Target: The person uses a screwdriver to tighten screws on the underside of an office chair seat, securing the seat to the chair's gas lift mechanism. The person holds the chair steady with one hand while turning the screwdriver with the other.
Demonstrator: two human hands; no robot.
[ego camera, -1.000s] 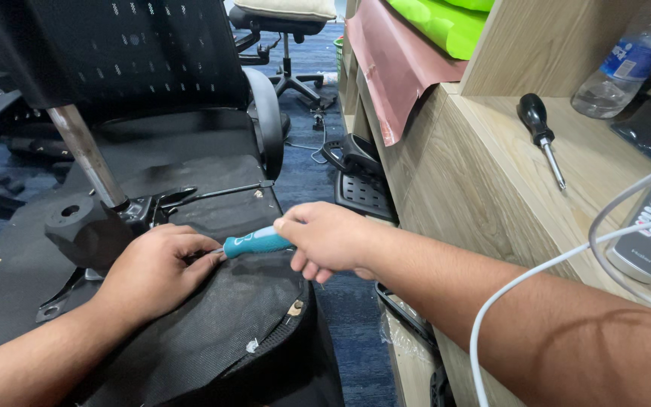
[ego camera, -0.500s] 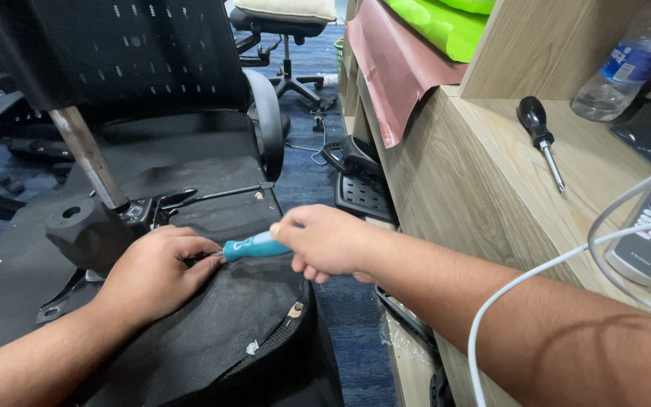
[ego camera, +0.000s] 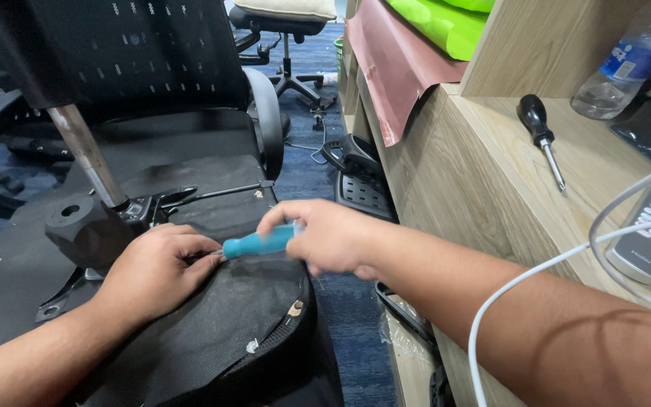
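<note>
My left hand (ego camera: 156,267) lies palm-down on the upturned chair seat (ego camera: 212,339), fingers curled together at the screwdriver's tip end. My right hand (ego camera: 325,237) reaches in from the right, forearm crossing the near right corner; its fingers are wrapped around the back end of the teal screwdriver (ego camera: 258,243), slightly blurred. The handle lies nearly level between both hands, tip pointing left; the tip itself is hidden under my left fingers. Far left of the hands stands the seat mechanism (ego camera: 92,226) with its metal post (ego camera: 84,154). To the right, the wooden shelf unit (ego camera: 476,173) edge runs close beside my right forearm. A black-handled screwdriver (ego camera: 540,136) rests on it.
</note>
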